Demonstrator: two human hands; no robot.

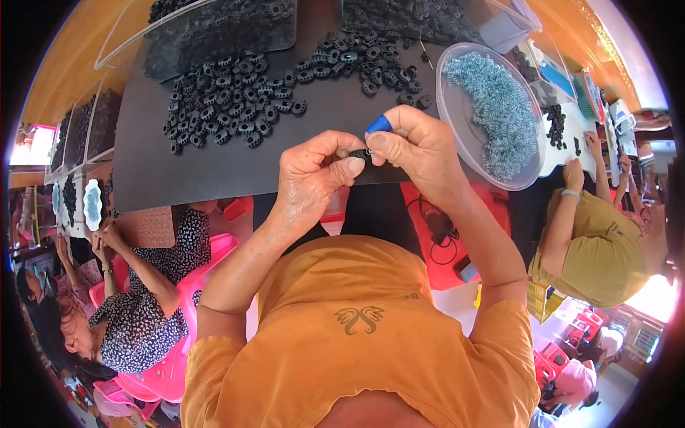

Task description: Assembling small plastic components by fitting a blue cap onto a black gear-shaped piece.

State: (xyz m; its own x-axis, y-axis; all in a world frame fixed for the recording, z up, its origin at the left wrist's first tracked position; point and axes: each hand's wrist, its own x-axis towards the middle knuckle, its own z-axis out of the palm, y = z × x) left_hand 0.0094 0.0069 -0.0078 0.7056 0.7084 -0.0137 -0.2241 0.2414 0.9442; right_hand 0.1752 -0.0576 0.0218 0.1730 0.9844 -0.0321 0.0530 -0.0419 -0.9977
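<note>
My left hand [314, 171] pinches a small black plastic clip piece [359, 153] between thumb and fingertips, just above the table's near edge. Against its right end, my right hand [417, 146] is closed in a pinch; whatever its fingertips hold is too small and covered to make out. A blue finger cover [379, 125] sits on a finger of that hand. Beyond my hands lies a heap of similar black toothed clip pieces [228, 103]. To the right, a round clear tub [444, 107] holds many small bluish, shiny coils that look like springs.
Clear bins of black pieces [221, 36] line the far side of the dark table [150, 167]. A thin stick [426, 53] lies near the tub. People work at tables on both sides. A red stool [435, 242] with a dark cable stands beneath the table edge.
</note>
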